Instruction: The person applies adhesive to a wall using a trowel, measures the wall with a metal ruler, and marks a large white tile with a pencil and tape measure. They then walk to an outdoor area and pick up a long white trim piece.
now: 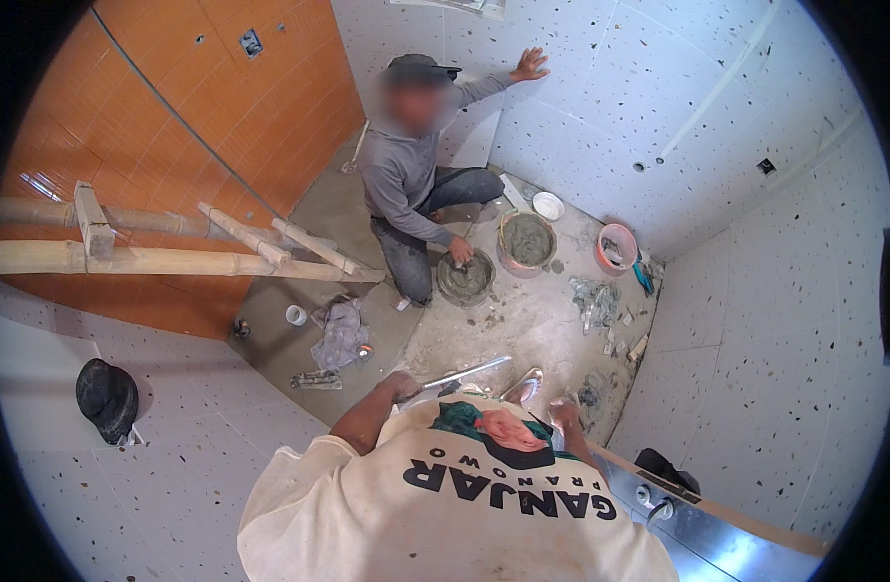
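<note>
My left hand (402,386) is closed around one end of a straight silver metal bar (467,371), which points to the right in front of my shirt. My right hand (564,415) hangs low beside my body. Its fingers are too small and partly hidden to read, and nothing shows clearly in it. Just beyond lies the floor with my sandalled foot (524,386) on it. Farther off, a crouching co-worker in grey (406,179) reaches one hand into a dark bucket of wet mortar (466,279) and rests the other against the speckled wall.
A second bucket of mortar (527,240), a pink bucket (617,249) and a white bowl (549,206) stand near the back wall. Bamboo poles (164,260) cross at left. A cloth (341,333) and white cup (296,315) lie left; rubble and plastic (595,303) lie right.
</note>
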A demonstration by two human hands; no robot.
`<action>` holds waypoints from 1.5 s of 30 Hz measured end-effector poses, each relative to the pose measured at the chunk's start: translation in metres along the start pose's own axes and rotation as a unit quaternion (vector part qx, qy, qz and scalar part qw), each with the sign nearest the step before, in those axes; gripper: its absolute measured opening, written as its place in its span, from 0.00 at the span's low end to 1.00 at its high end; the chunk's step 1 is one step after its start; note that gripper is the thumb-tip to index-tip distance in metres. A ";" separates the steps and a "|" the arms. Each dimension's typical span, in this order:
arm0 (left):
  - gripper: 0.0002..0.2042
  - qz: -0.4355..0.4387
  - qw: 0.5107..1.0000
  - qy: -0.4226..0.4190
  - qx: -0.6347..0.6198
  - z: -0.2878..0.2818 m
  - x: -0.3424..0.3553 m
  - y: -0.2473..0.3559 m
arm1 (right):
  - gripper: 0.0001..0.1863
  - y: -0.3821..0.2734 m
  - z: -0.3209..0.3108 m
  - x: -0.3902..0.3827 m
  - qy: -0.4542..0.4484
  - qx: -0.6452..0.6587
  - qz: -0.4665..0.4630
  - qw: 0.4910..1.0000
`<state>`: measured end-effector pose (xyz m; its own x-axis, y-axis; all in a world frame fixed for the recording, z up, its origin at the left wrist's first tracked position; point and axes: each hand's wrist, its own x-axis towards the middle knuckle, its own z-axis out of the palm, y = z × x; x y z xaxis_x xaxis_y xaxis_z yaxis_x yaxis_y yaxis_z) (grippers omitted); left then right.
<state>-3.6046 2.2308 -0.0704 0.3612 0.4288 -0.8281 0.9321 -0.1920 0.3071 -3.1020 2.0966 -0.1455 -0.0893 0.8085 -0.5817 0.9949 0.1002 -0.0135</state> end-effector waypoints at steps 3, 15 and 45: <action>0.24 0.011 1.000 -0.004 0.025 0.024 0.012 -0.017 | 0.16 -0.005 -0.012 0.005 0.007 0.063 0.029 0.998; 0.23 -0.014 0.999 0.031 -0.034 0.020 0.027 -0.017 | 0.21 0.013 0.039 0.033 -0.030 0.015 -0.046 0.998; 0.25 0.002 1.000 0.017 -0.024 0.001 0.016 0.018 | 0.15 0.026 0.034 0.001 0.001 0.133 0.024 0.991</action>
<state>-3.5814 2.2338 -0.0786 0.3651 0.4574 -0.8108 0.9305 -0.1515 0.3335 -3.0747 2.0803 -0.1735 -0.0411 0.8103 -0.5846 0.9751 -0.0951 -0.2003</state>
